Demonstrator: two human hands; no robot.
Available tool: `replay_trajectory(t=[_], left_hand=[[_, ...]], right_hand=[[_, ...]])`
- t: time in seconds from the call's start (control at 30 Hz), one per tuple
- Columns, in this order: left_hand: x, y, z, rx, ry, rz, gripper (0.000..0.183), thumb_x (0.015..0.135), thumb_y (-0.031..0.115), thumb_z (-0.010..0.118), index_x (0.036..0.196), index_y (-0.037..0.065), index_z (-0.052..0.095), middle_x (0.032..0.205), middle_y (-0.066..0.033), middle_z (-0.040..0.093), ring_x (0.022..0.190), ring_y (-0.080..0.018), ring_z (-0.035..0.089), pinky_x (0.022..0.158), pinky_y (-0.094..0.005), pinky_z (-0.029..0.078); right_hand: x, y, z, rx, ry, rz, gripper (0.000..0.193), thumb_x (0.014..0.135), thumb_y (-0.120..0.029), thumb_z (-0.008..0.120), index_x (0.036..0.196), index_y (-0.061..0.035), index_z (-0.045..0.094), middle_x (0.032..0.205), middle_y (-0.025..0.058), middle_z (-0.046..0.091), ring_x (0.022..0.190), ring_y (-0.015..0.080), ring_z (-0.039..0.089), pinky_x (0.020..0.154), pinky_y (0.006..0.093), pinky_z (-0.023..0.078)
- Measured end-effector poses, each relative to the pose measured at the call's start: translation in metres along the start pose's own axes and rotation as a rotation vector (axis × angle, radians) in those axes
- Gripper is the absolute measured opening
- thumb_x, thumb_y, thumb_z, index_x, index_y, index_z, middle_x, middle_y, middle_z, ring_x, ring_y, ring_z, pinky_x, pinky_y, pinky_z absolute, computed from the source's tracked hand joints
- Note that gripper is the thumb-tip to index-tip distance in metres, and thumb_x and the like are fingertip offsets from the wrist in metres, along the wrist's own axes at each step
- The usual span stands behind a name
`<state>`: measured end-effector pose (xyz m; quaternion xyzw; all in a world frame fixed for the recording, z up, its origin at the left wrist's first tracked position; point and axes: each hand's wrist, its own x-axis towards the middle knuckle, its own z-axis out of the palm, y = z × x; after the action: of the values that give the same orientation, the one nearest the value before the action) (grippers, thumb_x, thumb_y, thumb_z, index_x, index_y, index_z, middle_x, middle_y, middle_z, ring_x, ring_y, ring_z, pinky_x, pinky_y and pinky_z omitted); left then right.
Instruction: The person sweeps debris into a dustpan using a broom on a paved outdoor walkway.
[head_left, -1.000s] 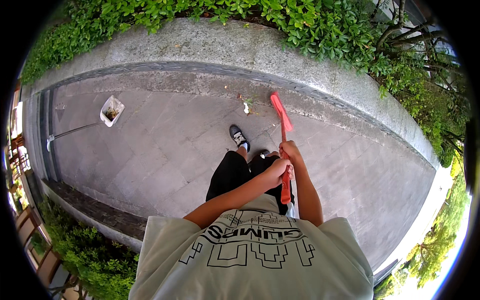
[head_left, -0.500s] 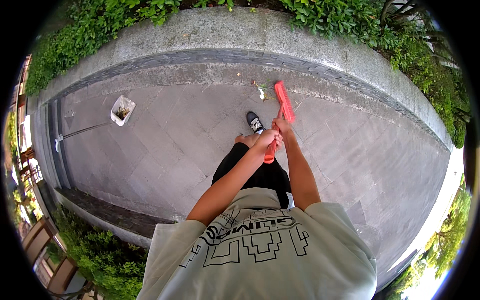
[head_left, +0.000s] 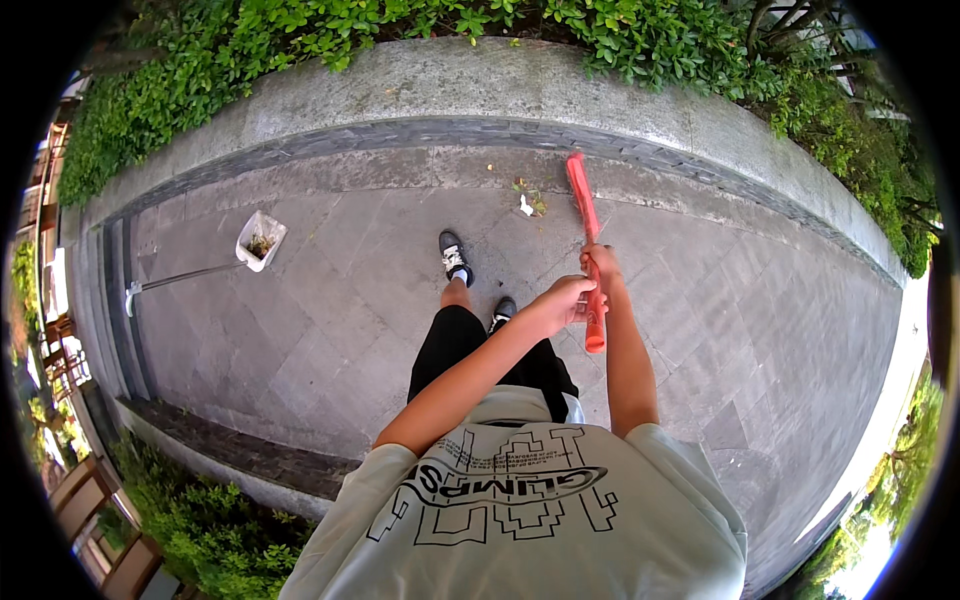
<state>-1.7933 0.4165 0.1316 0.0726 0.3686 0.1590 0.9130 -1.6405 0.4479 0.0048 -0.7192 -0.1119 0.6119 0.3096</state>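
Both my hands are on a red broom [head_left: 582,195], which points away from me with its head beyond my hands. My right hand [head_left: 602,263] is closed around the handle, farther up toward the head. My left hand [head_left: 572,300] grips nearer the end, with the handle's butt showing below it. The broom's head is turned edge-on, so its bristles are hard to make out. Just left of the head, a white scrap [head_left: 526,206] lies on the paving beside some leaves [head_left: 538,204].
To the left stands a white long-handled dustpan [head_left: 246,238] with leafy debris in it. A low stone wall [head_left: 460,95] curves across the far side, with green shrubs [head_left: 660,50] behind it. Steps [head_left: 115,300] border the left; another planter edge [head_left: 240,465] lies at lower left.
The broom has moved right, away from the scrap, and its head has turned from bristles showing to edge-on. My hands moved right with it. A second shoe now shows, the feet having stepped.
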Motion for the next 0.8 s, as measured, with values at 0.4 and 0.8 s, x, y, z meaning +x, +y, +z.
replay_trajectory(t=[0.4,0.8], left_hand=[[-0.037,0.100,-0.107,0.285,0.212,-0.055,0.009,0.080,0.012,0.047,0.088,0.009,0.042,0.068,0.0018,0.042,0.050,-0.0061,0.039,0.049,-0.0223,0.039],[-0.155,0.121,-0.115,0.549,-0.067,-0.118,0.021,0.086,0.029,0.046,0.091,0.010,0.039,0.066,0.0025,0.041,0.049,-0.0056,0.039,0.045,-0.0209,0.038]], right_hand=[[0.061,0.012,0.135,0.329,0.073,0.120,0.019,0.080,-0.006,0.048,0.090,0.0063,0.038,0.065,0.0089,0.045,0.049,0.0166,0.046,0.043,0.0287,0.044],[-0.039,-0.002,0.214,0.013,-0.054,0.075,0.004,0.072,-0.001,0.049,0.073,0.0010,0.046,0.053,0.0044,0.045,0.041,0.0111,0.042,0.038,0.0233,0.036]])
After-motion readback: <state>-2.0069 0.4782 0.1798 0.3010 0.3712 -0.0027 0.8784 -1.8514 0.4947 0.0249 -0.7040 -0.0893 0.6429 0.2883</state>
